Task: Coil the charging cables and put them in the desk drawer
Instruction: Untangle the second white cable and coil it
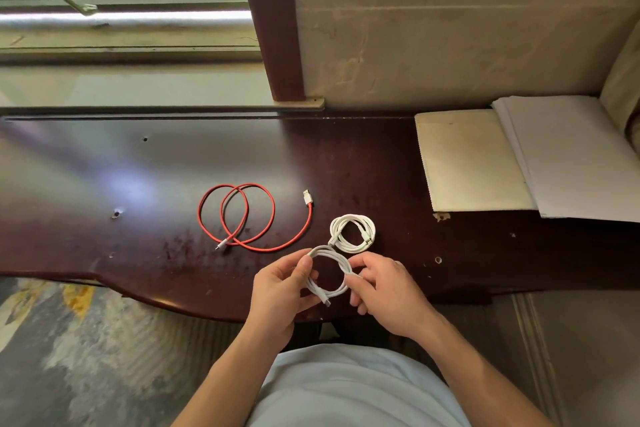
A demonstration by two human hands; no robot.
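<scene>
Both hands are holding a coiled white cable (328, 274) just above the near edge of the dark surface (138, 163): the left hand (282, 291) is pinching the loop at 9 o'clock, the right hand (382, 288) is pinching it at 3 o'clock, each grip clamped on it. A second white coil (353, 233) is lying just beyond at 1 o'clock, and a loose red cable (249, 218) is sprawling at 11 o'clock.
</scene>
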